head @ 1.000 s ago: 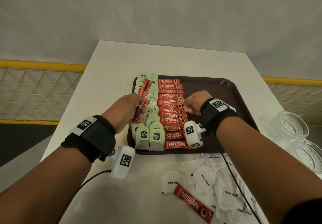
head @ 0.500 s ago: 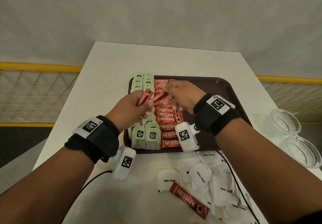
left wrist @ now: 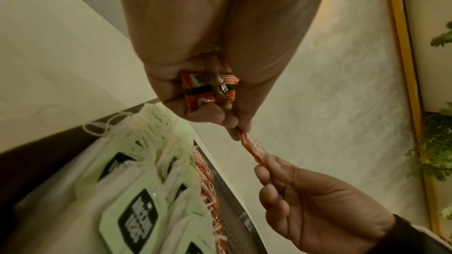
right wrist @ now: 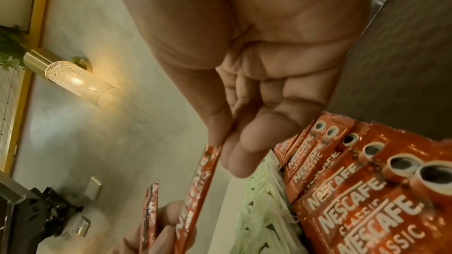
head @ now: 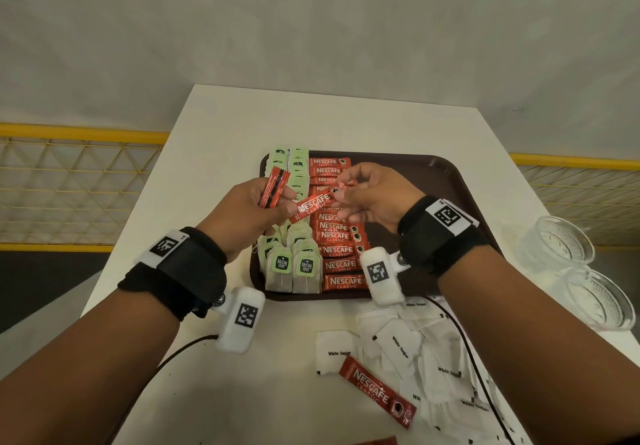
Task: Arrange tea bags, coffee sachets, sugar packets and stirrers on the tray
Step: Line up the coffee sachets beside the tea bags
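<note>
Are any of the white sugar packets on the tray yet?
No: in the head view the white sugar packets all lie on the table in front of the tray, which holds only tea bags and coffee sachets.

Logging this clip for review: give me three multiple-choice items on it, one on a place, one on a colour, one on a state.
1. Where do the sugar packets lie?
A. on the tray
B. on the table, nearer than the tray
C. in a glass bowl

2. What colour are the tea tags?
A. green
B. blue
C. yellow

3. What is the right hand doing?
A. resting flat on the table
B. hanging idle
C. pinching a sachet

Key: 1 B, they are strewn on the table in front of the tray; 2 A, pale green tags; 3 C, thumb and finger pinch the sachet's end while the left hand holds its other end.
</note>
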Motion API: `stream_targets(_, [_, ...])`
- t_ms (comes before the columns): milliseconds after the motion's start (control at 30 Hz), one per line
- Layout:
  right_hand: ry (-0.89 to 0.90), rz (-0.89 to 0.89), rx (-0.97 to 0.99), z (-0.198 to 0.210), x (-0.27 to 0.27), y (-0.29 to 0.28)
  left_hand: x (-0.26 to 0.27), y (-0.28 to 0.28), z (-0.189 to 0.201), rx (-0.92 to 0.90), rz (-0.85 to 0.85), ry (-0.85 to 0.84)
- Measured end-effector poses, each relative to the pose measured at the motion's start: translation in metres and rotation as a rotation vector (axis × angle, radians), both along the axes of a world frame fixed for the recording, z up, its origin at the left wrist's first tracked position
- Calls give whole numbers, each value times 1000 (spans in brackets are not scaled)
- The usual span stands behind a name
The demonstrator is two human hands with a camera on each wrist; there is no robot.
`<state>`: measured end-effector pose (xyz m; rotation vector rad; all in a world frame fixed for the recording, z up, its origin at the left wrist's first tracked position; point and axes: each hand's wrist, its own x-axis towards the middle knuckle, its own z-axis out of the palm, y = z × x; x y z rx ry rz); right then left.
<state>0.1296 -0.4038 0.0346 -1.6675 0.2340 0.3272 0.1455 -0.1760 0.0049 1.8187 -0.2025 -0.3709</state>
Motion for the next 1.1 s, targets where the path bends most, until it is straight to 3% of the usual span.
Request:
stream_targets(100, [13, 14, -31, -4, 2, -5, 0, -1, 1, 34, 16, -14])
stream_targets(200, [20, -87, -99, -12, 3, -15, 1, -4, 2, 13, 60, 31])
stream_targets(467, [309, -328, -85, -46, -1, -35, -5, 0, -1, -49, 104, 168])
stream_targets(1000, [391, -230, -296, -47, 5, -17, -20, 3, -2, -107, -3, 267])
stream_targets(1100, [253, -222, -323, -30, -2, -8, -21, 3, 0, -89, -72, 254])
